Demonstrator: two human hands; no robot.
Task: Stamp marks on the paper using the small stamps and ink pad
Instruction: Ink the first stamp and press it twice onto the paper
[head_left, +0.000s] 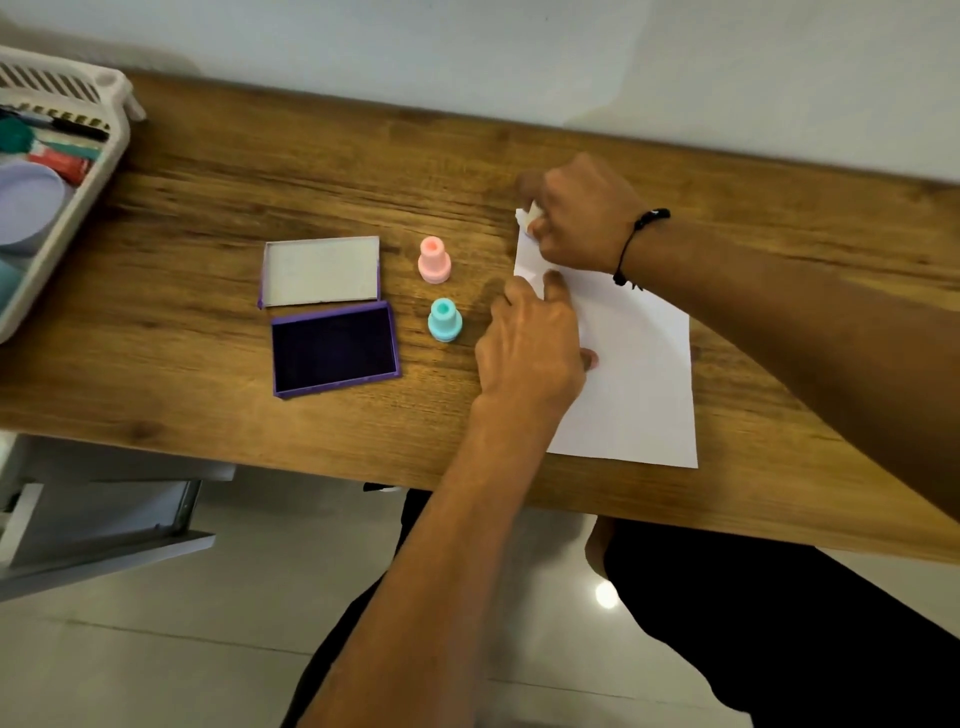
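A white sheet of paper (639, 374) lies on the wooden table (260, 208), with a reddish stamped mark (592, 359) partly hidden beside my left hand. My left hand (530, 353) lies flat on the paper's left edge, fingers spread. My right hand (582, 213) is closed around a small pale stamp (532, 215) at the paper's far left corner. A pink stamp (434, 260) and a teal stamp (444, 319) stand upright left of the paper. Further left, the purple ink pad (335, 349) sits open, its lid (320, 270) lying just behind it.
A white plastic basket (78, 171) holding pens and round containers stands at the table's far left. The wall runs along the table's far edge. Below the near edge are a tiled floor, my dark-clothed legs and a white drawer unit (98, 519).
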